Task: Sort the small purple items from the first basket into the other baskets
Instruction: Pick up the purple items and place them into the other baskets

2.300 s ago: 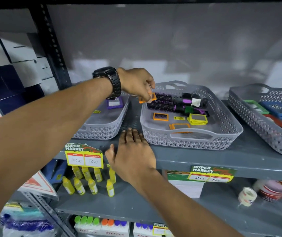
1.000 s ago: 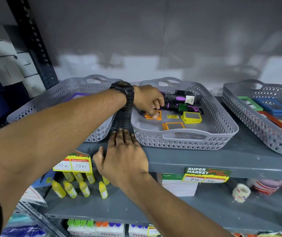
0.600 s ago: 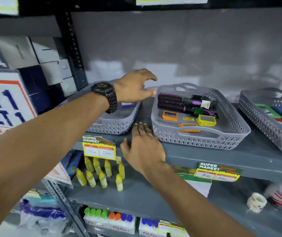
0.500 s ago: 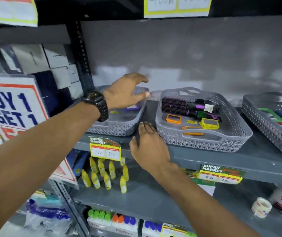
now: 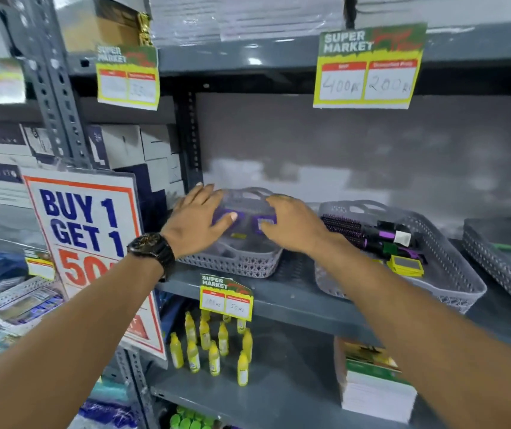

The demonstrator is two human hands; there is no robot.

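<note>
Grey shelf (image 5: 294, 297): three baskets, two purple items (image 5: 265, 220) under both hands' spread, empty fingers (image 5: 231, 216).

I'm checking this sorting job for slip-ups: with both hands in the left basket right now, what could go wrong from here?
1. The left hand and right hand crowd over the purple items in the left basket; the hands could bump each other and fumble an item.
2. The basket sits close to the shelf edge, so a tug might slide it off.
3. The right forearm crosses the middle basket and may snag its rim or the hairbrushes.
</note>
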